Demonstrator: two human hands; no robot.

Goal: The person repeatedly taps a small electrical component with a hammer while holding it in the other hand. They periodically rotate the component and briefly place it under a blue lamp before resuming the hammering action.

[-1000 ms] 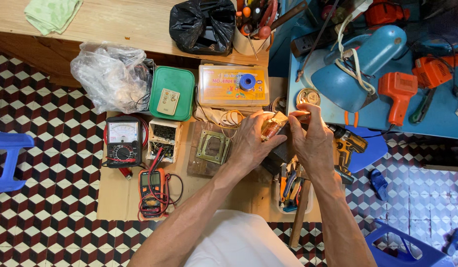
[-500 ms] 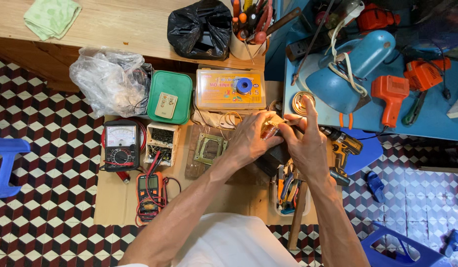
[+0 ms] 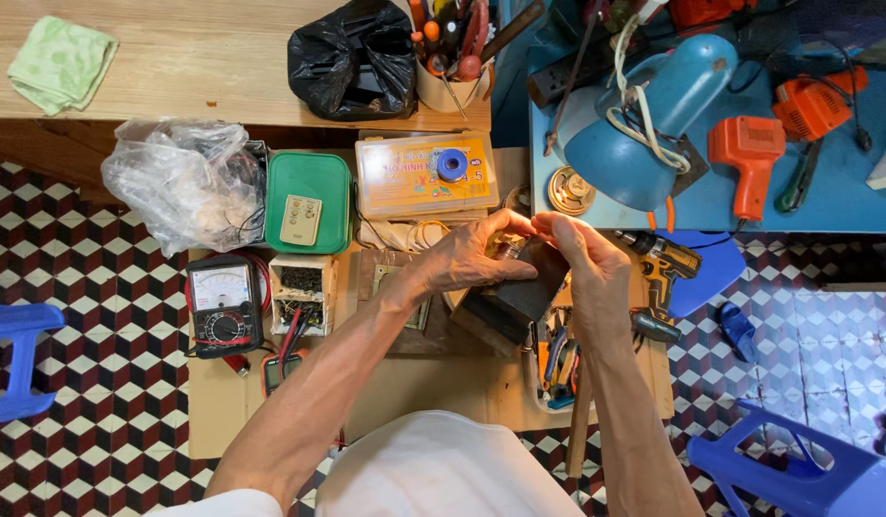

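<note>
Both hands meet over the middle of a low wooden work board (image 3: pixel 414 383). My left hand (image 3: pixel 471 257) and my right hand (image 3: pixel 586 268) hold a small dark box-shaped device (image 3: pixel 519 292) between them, fingertips pinched at its top edge. Just beyond the hands lies an orange plastic case (image 3: pixel 414 182) with a blue spool on it and a coil of pale wire. A tray of hand tools (image 3: pixel 556 359) lies under my right wrist. What sits inside the device is hidden by the fingers.
An analog meter (image 3: pixel 223 304), a small parts box (image 3: pixel 302 292), a green case (image 3: pixel 309 201) and a clear plastic bag (image 3: pixel 179 182) lie left. A blue lamp (image 3: pixel 644 115), orange drill (image 3: pixel 749 158) and cordless drill (image 3: pixel 663 268) are right. Blue stools (image 3: pixel 787 469) stand on the tiled floor.
The dark device now shows between the hands, tilted toward the right; the fingertips have shifted to its top edge. The view has moved slightly.
</note>
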